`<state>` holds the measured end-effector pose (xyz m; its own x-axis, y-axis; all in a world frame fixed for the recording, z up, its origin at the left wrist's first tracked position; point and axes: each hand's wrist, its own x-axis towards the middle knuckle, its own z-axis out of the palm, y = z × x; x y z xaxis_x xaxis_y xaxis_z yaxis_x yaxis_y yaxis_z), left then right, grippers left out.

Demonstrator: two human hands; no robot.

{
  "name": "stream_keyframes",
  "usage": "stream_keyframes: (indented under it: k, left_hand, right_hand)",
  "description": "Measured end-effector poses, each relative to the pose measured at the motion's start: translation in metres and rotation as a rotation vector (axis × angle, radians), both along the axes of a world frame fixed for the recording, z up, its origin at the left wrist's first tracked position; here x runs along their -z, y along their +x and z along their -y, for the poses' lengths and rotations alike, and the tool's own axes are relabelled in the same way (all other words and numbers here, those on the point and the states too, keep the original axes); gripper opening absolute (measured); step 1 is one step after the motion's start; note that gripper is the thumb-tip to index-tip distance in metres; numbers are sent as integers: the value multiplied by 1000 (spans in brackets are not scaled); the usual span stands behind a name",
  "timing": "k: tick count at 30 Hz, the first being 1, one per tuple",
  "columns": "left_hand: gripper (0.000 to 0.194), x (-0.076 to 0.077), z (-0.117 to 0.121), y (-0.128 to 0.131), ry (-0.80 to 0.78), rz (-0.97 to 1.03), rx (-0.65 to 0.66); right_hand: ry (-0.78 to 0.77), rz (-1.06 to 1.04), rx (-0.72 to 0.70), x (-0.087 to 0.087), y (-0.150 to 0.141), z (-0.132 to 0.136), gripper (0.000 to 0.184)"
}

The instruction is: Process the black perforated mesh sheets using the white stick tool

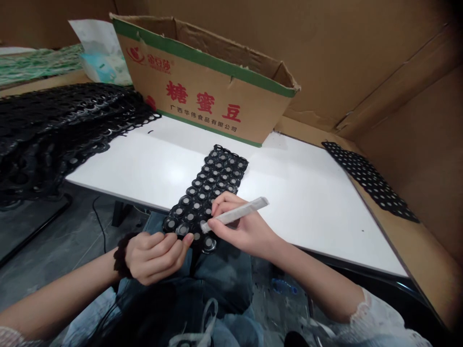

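Observation:
A narrow black sheet of joined round rings [206, 185], each with a pale grey disc in its middle, lies on the white table and reaches over its front edge towards my lap. My left hand [155, 255] is closed at the near end of this sheet, thumb and forefinger pinching its edge. In my right hand [242, 224] I grip a slim whitish pen-like tool [242, 210] slantwise. Its lower tip points down at the rings near the front edge; whether it touches them I cannot tell. My right fingers rest over the sheet's right side.
Behind the sheet stands an open cardboard box [202, 91] with green edges and red lettering. Black ring sheets [54, 130] are heaped at the left. Another black sheet [369, 178] lies on the cardboard at the right. The white table [307, 202] ends just before my lap.

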<state>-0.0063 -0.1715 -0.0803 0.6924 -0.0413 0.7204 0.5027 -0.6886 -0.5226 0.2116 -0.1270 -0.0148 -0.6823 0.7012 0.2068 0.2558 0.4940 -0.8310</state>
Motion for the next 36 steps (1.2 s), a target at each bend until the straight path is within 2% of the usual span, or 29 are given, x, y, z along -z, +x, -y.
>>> stream_keyframes:
  k: [3,11,14,16,20,22,24,26,28,32,36]
  left_hand:
    - [20,-4,-1,-1,46,-84,-5]
    - [18,-8,-2,4,7,-42,14]
    - [19,-4,0,3,-19,-44,11]
    - [19,4,6,1,-78,11,-32]
    - [12,28,24,4,-437,355,-92]
    - [25,38,32,11,-631,477,-115]
    - [38,41,38,22,-851,543,-171]
    - [54,37,39,33,-1067,608,-204]
    - [63,28,38,41,-1196,676,-227]
    - [48,9,34,47,-1377,810,-312]
    - [36,3,35,46,-1561,1024,-319]
  right_hand:
    - [17,15,-17,-1,-1,0,24]
    - [91,72,-25,8,-7,1,22]
    - [127,64,-20,10,-8,2,20]
    - [102,29,-11,9,-7,3,20]
    - [33,-34,15,6,-3,5,23]
    - [34,-50,19,6,-2,5,22]
    - [37,-58,24,7,0,6,21]
    - [37,-61,36,7,1,7,20]
    - [37,-63,47,8,2,9,19]
    - [42,-73,79,10,3,14,17]
    - [48,-108,119,12,6,15,16]
